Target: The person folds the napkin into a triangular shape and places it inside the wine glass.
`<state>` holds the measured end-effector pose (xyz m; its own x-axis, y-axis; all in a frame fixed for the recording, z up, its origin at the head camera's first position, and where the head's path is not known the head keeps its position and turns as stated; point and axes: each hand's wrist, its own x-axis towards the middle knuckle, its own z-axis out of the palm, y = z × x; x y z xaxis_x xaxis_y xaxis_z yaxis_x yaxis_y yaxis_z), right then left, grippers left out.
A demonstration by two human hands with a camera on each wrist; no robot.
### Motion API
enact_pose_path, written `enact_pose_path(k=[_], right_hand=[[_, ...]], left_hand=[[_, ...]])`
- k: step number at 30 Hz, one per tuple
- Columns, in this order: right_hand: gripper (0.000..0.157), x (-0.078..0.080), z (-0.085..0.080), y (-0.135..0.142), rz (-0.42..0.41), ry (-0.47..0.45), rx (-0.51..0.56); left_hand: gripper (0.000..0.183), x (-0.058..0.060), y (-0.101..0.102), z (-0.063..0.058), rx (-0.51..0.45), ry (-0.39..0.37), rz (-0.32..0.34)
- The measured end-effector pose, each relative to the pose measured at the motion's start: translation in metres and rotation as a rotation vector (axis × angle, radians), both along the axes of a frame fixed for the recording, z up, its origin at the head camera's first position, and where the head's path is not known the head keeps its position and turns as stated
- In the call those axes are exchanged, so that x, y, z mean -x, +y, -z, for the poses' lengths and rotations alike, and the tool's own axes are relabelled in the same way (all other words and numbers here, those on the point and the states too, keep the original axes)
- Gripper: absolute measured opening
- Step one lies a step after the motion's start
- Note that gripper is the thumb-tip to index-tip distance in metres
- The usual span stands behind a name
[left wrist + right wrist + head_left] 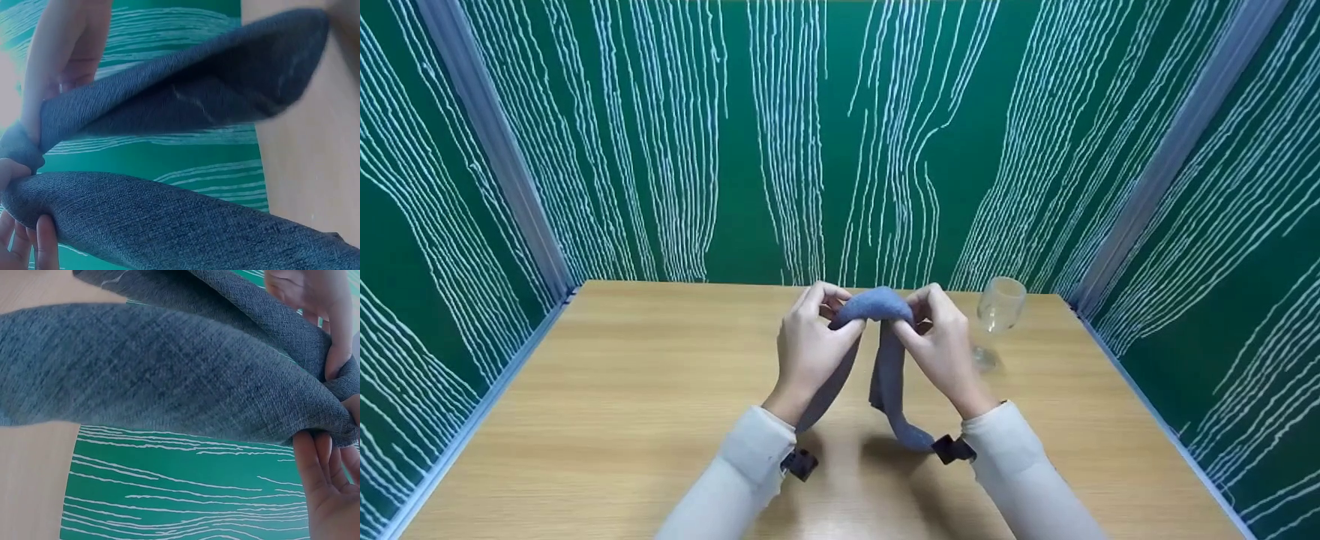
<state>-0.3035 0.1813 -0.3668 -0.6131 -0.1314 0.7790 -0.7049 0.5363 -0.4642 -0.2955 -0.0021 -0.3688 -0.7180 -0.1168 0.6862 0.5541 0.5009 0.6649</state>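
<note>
A blue-grey woven cloth [876,303], gathered into a long strip, hangs in an arch between both hands above the table. My left hand [816,341] pinches it left of the bend, thumb below and fingers behind. On the other side, my right hand [943,341] pinches it in the same way. Two tails drop from the grips; the right one curls at its lower end near the right wrist. In the left wrist view, one tail of the cloth [197,95] falls in an open fold, while the right wrist view shows the broad woven face of the cloth [146,371].
A clear stemmed glass [1002,304] stands at the back right of the wooden table [660,375], just beyond the right hand. Green panels [840,150] with white wavy lines rise behind and at both sides.
</note>
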Motion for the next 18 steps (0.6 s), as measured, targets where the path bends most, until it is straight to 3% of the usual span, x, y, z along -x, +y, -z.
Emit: enact_pose_path(k=[9, 18], right_hand=[[0.017, -0.006, -0.004, -0.007, -0.057, -0.096, 0.053], [0.02, -0.035, -0.031, -0.02, -0.153, -0.178, 0.092]], left_hand=[[0.027, -0.001, 0.0, 0.0, -0.144, -0.025, 0.143], [0.027, -0.004, 0.0, -0.006, -0.288, -0.153, 0.244]])
